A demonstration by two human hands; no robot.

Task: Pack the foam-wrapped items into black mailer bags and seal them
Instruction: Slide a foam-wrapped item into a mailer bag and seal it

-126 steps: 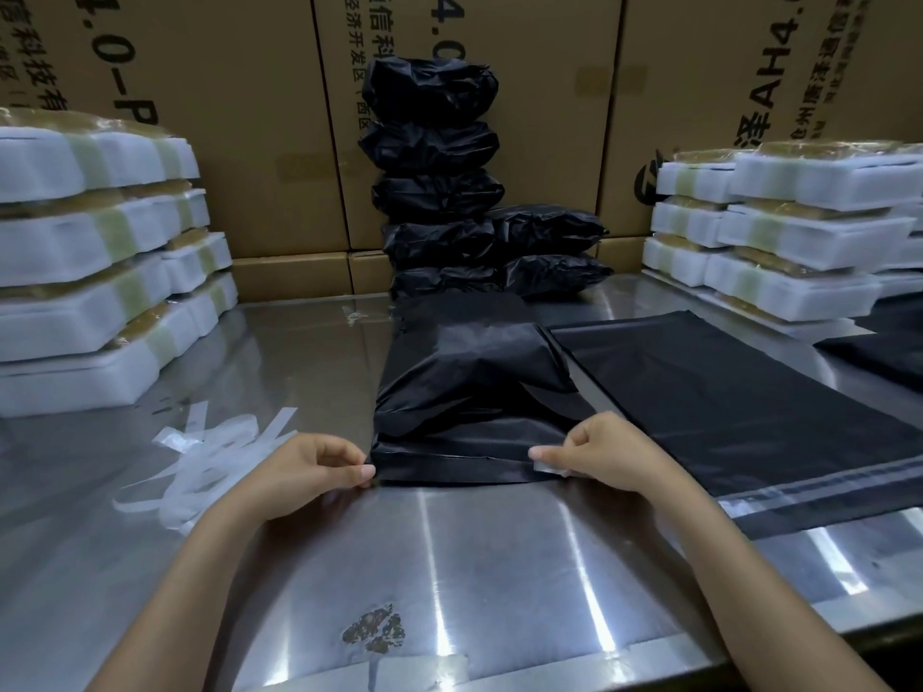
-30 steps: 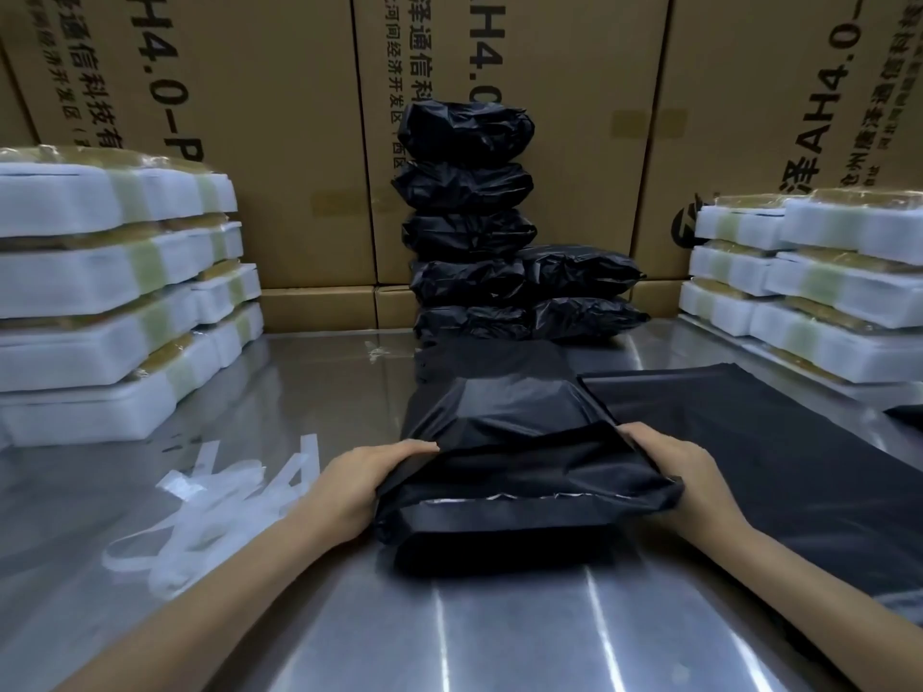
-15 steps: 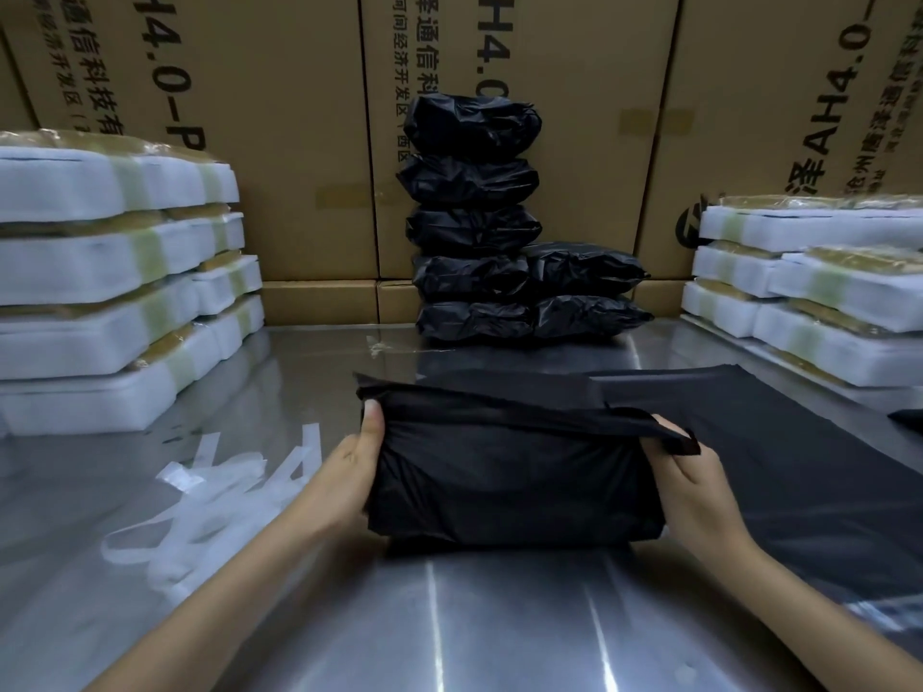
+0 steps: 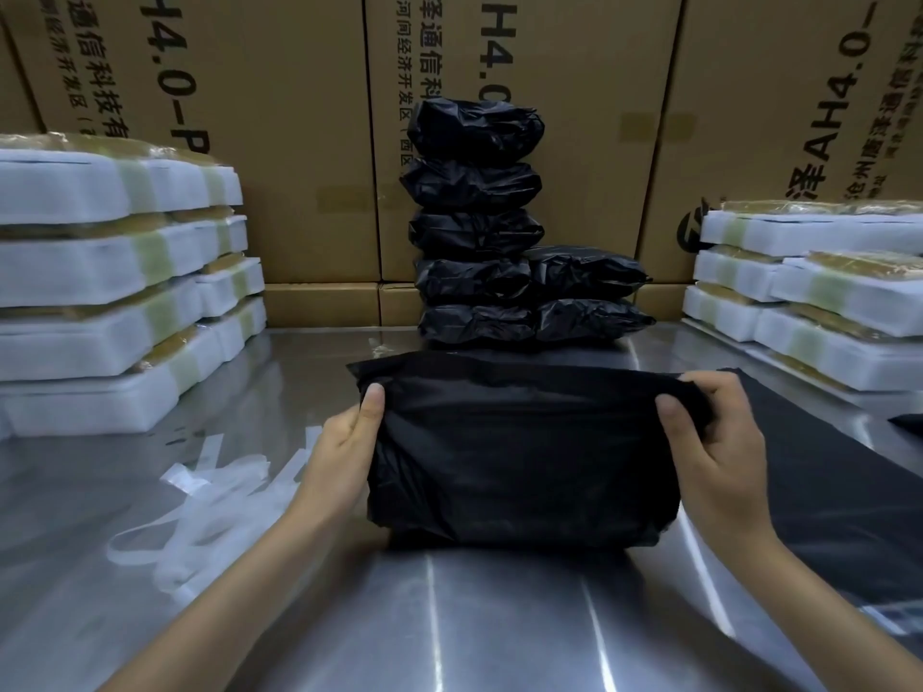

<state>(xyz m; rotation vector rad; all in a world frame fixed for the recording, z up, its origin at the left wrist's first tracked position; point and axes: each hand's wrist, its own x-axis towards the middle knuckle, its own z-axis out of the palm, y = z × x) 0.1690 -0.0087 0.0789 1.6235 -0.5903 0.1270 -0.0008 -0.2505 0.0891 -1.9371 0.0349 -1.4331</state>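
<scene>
A filled black mailer bag [image 4: 519, 457] stands on edge on the steel table [image 4: 449, 631] in front of me. My left hand [image 4: 344, 452] grips its left side with the thumb on the front face. My right hand [image 4: 714, 442] grips its right side, fingers curled over the top corner. What is inside the bag is hidden. Behind it, several packed black bags [image 4: 479, 232] are stacked against the cartons. White foam-wrapped items [image 4: 115, 272] are piled at the left and more foam-wrapped items [image 4: 819, 302] at the right.
Flat empty black mailer bags [image 4: 824, 491] lie on the table to the right of my hands. Peeled white adhesive strips [image 4: 210, 501] lie in a heap at the left. Brown printed cartons [image 4: 279, 142] form a wall along the back.
The bag lay flat with its flap toward me; both hands then took its sides, lifted it and turned it up on edge. It now stands slightly higher and closer.
</scene>
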